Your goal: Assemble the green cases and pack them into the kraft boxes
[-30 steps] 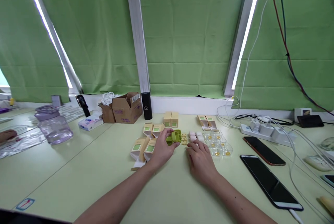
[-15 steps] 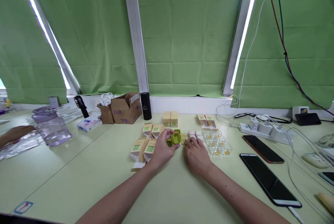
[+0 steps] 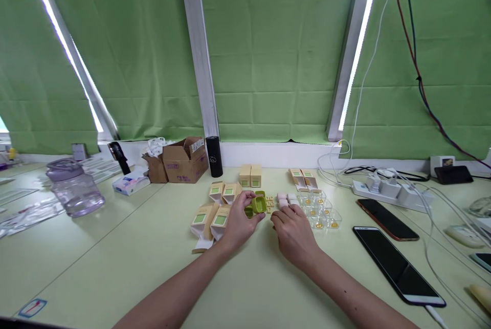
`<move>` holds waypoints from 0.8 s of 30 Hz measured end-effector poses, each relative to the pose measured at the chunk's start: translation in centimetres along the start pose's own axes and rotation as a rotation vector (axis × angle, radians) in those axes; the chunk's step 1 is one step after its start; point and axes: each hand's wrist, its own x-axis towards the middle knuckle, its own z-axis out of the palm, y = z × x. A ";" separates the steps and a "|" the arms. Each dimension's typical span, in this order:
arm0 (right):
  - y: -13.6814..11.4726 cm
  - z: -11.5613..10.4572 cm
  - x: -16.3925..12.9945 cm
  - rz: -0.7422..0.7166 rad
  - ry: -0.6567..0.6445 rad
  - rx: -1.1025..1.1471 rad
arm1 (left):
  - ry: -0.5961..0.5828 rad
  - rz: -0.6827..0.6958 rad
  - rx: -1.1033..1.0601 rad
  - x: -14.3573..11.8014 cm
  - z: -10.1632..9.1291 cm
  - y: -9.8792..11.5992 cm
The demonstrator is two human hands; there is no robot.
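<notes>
My left hand (image 3: 241, 219) is closed around a small olive-green case (image 3: 259, 204) with its hollow side showing. To its right, my right hand (image 3: 295, 232) has its fingertips pinched together. Whatever may be between them is too small to make out. Just beyond those fingers lie small yellow pieces (image 3: 269, 200) in rows and pale pink blocks (image 3: 283, 199). Clear plastic cups (image 3: 319, 211) with golden bits inside stand right of the blocks. Beside my left hand are several open tan cartons (image 3: 203, 219) with green labels.
Two tan boxes (image 3: 250, 175) stand at the back, with open cartons (image 3: 303, 180) to their right. Further off are a black cylinder (image 3: 214, 156), a cardboard box (image 3: 186, 160) and a purple jug (image 3: 75, 188). Phones (image 3: 397, 265), cables and a power strip (image 3: 391, 193) occupy the right.
My right hand has drawn back slightly and turned, its fingers now pinched nearer to me. The left hand keeps the green case. Another person's hand at the far left has gone from view.
</notes>
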 end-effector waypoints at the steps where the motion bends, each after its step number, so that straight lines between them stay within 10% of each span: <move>1: 0.0 0.2 -0.3 -0.002 0.040 0.031 | 0.000 0.001 0.001 0.0 0.0 0.0; 10: 0.1 -0.6 -1.4 0.127 0.287 0.785 | -0.030 -0.005 -0.017 -0.1 0.0 0.4; 24: 1.6 -0.6 0.0 0.822 0.328 1.659 | -0.169 -0.106 -0.023 -0.7 0.6 1.6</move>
